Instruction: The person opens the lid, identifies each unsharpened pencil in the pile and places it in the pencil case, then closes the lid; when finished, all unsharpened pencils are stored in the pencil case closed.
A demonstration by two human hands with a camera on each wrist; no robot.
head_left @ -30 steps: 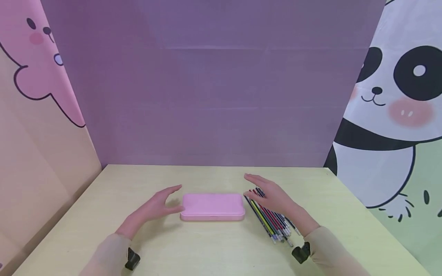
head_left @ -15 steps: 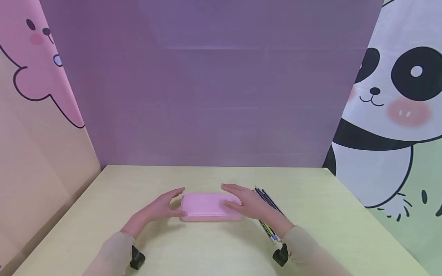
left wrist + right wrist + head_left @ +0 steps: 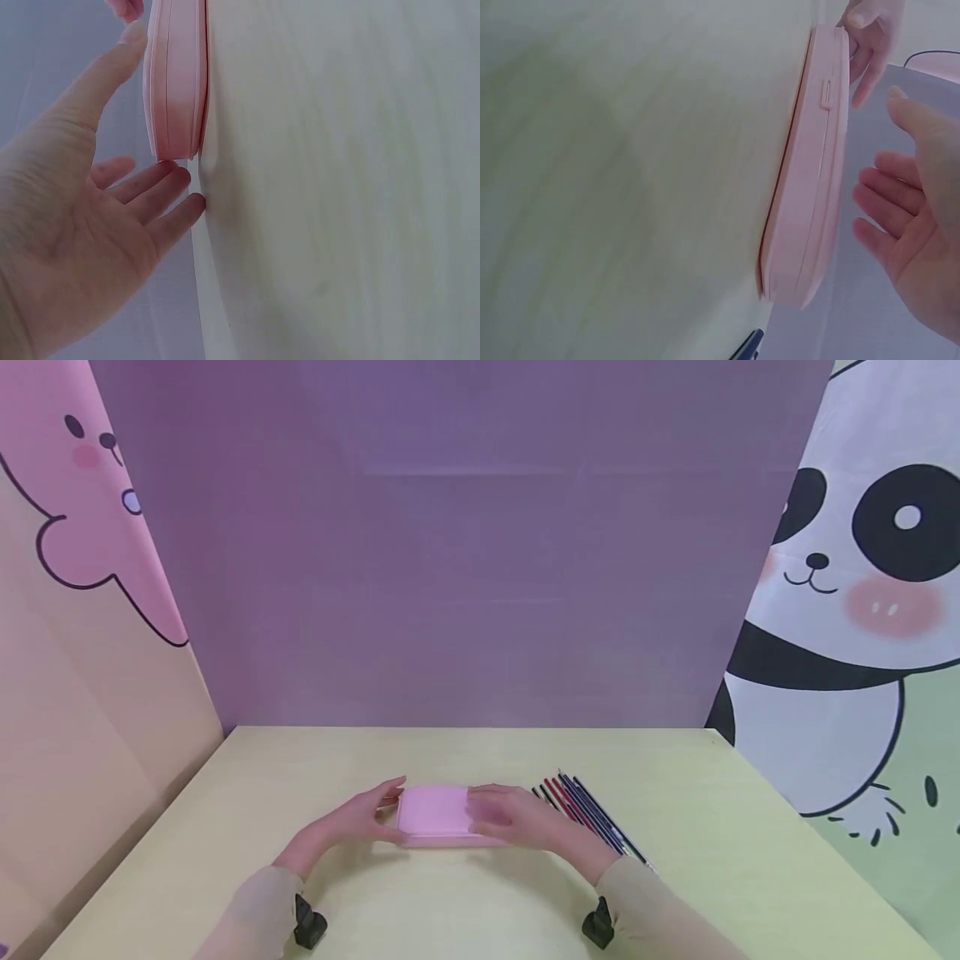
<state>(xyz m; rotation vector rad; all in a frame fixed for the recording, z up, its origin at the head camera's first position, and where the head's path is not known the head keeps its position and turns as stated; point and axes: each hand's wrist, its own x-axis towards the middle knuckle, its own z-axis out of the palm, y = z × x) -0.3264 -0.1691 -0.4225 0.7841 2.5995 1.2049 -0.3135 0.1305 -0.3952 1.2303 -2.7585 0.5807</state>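
A closed pink pencil case (image 3: 437, 812) lies flat on the table, long side toward me, with a small clasp (image 3: 826, 95) on its front side. At its left end is my left hand (image 3: 358, 820). The left thumb meets the lid edge in the left wrist view, while the relaxed fingers (image 3: 154, 193) reach the end of the case (image 3: 176, 90). My right hand (image 3: 521, 817) is over the right part of the lid, covering that end in the head view. Its fingers (image 3: 889, 199) stand apart from the case in the right wrist view, loosely bent, holding nothing.
Several pencils (image 3: 600, 817), dark and red ones among them, lie in a slanted bunch right of the case, partly behind the right forearm. The wooden table (image 3: 465, 910) ends at a purple backdrop (image 3: 465, 568). Each sleeve carries a small black camera (image 3: 309, 922).
My right hand has moved left, from above the pencils to over the right part of the case. The left hand has edged right against the left end. The case stays in place.
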